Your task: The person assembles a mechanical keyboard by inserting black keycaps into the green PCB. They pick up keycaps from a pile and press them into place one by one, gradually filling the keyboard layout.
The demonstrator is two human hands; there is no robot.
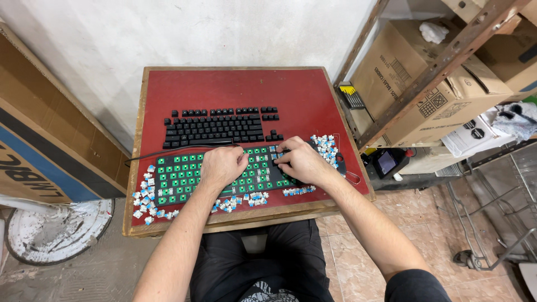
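Green board (pixel 184 174) sits front-centre on the red table (pixel 302 92). Both hands lie on it: left hand (pixel 222 165) curled loosely, flat on the middle; right hand (pixel 301 162) fingers bent, pressing at its right end. Can't tell if either pinches anything. One black keyboard (pixel 215 127) at 12 o'clock. Switches (pixel 146 196) scattered at 9, 6 and 2, too many to count. Boxes (pixel 414 72) on a shelf at 3; white wall at 12.
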